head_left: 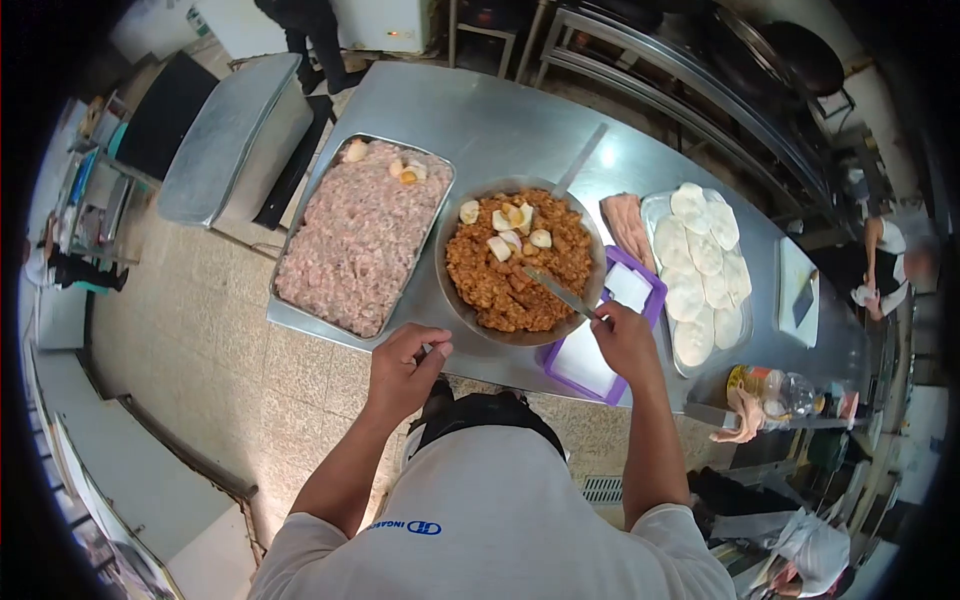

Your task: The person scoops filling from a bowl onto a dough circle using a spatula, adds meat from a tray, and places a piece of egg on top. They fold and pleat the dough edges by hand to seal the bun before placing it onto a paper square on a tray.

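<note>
Steel worktop in a kitchen, tiled floor showing to the left of the left grip; metal racks far beyond the right grip, one person well off to its right, another person's dark legs far beyond the left grip. Right grip: closed on the near end of a knife, blade pointing away and to the left, tip at the brown mix; can't tell if it touches. Left grip: fingers curled, thumb close to the fingertips, just off the near edge of the worktop; can't tell if it is fully closed. Pan lies ahead and left of the right grip, ahead and right of the left grip, filled with brown mix, egg pieces on top toward the far side. Pan handle points away from both grips. Metal tray of pink mix just beyond the left grip and leftward. Purple-rimmed tray right beside and partly under the right grip. Cloth beyond the right grip; flat dough rounds on a tray to its right, bottle farther right and nearer.
</note>
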`<state>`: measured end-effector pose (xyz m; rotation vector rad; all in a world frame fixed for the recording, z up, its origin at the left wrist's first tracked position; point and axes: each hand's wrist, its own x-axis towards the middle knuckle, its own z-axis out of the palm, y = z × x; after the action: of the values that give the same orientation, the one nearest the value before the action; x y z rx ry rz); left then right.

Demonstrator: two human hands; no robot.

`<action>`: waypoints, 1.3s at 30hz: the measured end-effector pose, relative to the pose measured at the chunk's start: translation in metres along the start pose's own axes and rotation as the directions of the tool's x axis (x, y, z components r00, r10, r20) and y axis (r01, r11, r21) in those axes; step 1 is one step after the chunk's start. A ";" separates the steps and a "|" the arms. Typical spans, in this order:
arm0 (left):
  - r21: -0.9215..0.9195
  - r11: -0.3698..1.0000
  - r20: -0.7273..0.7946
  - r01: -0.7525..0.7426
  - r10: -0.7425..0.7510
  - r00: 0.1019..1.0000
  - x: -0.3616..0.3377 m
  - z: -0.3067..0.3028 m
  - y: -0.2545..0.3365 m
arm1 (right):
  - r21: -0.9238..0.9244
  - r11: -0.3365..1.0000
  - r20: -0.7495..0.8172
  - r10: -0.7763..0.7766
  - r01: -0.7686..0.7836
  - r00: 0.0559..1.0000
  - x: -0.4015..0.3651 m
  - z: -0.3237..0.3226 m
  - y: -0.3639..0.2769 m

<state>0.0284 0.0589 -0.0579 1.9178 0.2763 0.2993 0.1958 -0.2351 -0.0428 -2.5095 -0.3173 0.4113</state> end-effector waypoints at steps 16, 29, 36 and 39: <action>-0.011 0.994 -0.028 0.106 -0.106 0.994 -0.021 -0.004 0.002 | -0.027 0.992 -0.077 -0.124 0.122 0.989 0.023 0.043 -0.006; -0.005 0.997 -0.051 0.079 -0.079 0.996 -0.019 -0.021 -0.012 | -0.026 0.982 -0.209 -0.189 0.187 0.960 0.012 0.050 -0.031; -0.044 0.998 -0.047 0.038 -0.040 0.998 -0.017 -0.031 -0.013 | -0.095 0.929 -0.165 -0.370 0.359 0.914 0.060 0.062 -0.126; -0.040 0.997 -0.037 0.060 -0.061 0.997 -0.016 -0.034 -0.011 | -0.126 0.873 -0.221 -0.487 0.471 0.845 0.111 0.102 -0.171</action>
<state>0.0010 0.0869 -0.0573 1.8636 0.3509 0.2986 0.2385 -0.0115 -0.0505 -2.3941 -0.8459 -0.1164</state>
